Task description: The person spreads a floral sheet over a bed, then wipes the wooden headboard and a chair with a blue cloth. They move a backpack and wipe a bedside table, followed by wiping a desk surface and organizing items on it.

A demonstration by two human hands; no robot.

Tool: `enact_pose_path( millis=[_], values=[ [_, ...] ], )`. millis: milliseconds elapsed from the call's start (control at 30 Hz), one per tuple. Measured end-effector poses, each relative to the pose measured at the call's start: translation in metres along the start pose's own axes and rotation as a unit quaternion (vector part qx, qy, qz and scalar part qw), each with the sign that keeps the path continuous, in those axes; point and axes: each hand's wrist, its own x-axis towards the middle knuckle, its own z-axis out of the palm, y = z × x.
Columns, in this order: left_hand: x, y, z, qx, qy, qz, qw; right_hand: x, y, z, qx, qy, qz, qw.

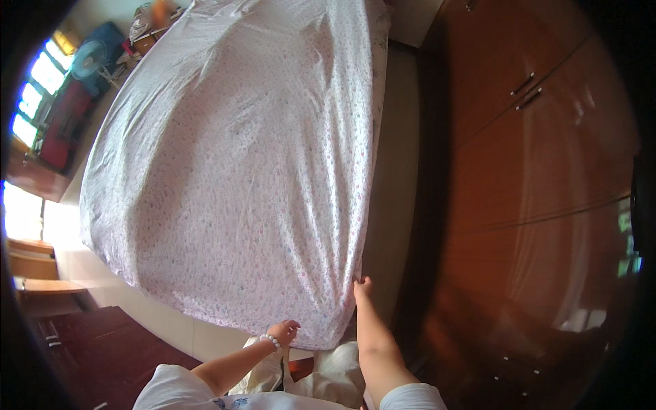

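Observation:
A pale pinkish-white bed sheet (225,178) with a small floral print covers the bed, its folds running toward the near right corner. At that corner's right edge, my right hand (363,287) is closed on the bed sheet, thumb and fingers at its border. My left hand (283,332), with a white bead bracelet (270,339) on the wrist, is at the near edge, its fingers loosely bent and slightly apart beside the cloth. Whether its fingertips touch the sheet is hard to make out.
Glossy brown wardrobe doors (519,157) line the right side, beyond a narrow strip of floor (396,178). A dark red cabinet (116,342) stands at the lower left. Farther back on the left are a fan (90,60) and bright windows (46,74).

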Motion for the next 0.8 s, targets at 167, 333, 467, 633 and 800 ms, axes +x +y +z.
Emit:
enact_pose_path(
  millis=[167, 333, 467, 633, 800],
  values=[
    [-0.016, 0.02, -0.003, 0.015, 0.056, -0.085, 0.995, 0.008, 0.006, -0.025, -0.001, -0.004, -0.001, 1.0],
    [-0.054, 0.073, 0.018, -0.064, 0.131, -0.155, 0.977, 0.029, -0.006, -0.034, -0.089, -0.118, 0.0, 0.989],
    [-0.056, 0.132, 0.026, -0.096, 0.154, -0.114, 0.977, 0.077, -0.018, -0.071, -0.183, -0.147, -0.01, 0.972],
    [-0.102, 0.166, 0.037, -0.184, 0.259, -0.172, 0.932, 0.068, -0.068, -0.097, -0.226, -0.227, -0.111, 0.941],
    [-0.078, 0.181, 0.046, -0.222, 0.316, -0.102, 0.917, 0.133, -0.101, -0.115, -0.164, -0.238, -0.087, 0.953]
  ],
)
